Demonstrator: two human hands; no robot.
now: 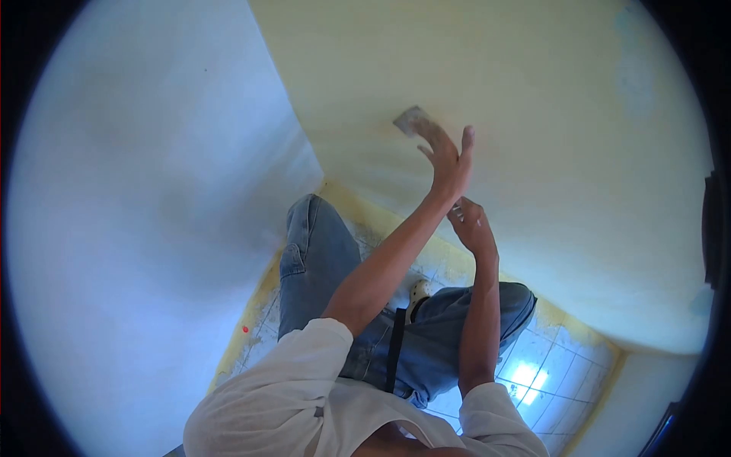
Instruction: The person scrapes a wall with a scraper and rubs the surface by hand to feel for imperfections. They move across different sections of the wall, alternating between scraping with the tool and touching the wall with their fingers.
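Observation:
My left hand (pixel 451 161) reaches up to the pale yellow wall (pixel 548 152), its thumb spread to the right. Under its blurred fingertips is a small grey flat square piece (pixel 411 120), which looks like sandpaper, against the wall. Just below the left wrist is my right hand (pixel 474 222), fingers curled in. Whitish marks show at those fingers; whether they hold anything is hidden.
A bluish-white wall (pixel 152 190) meets the yellow wall at a corner on the left. My bent legs in jeans (pixel 324 244) are close to both walls. Below are dusty floor tiles (pixel 548 365) and a small red dot-like object (pixel 245 330). A dark object (pixel 712 228) is at the right edge.

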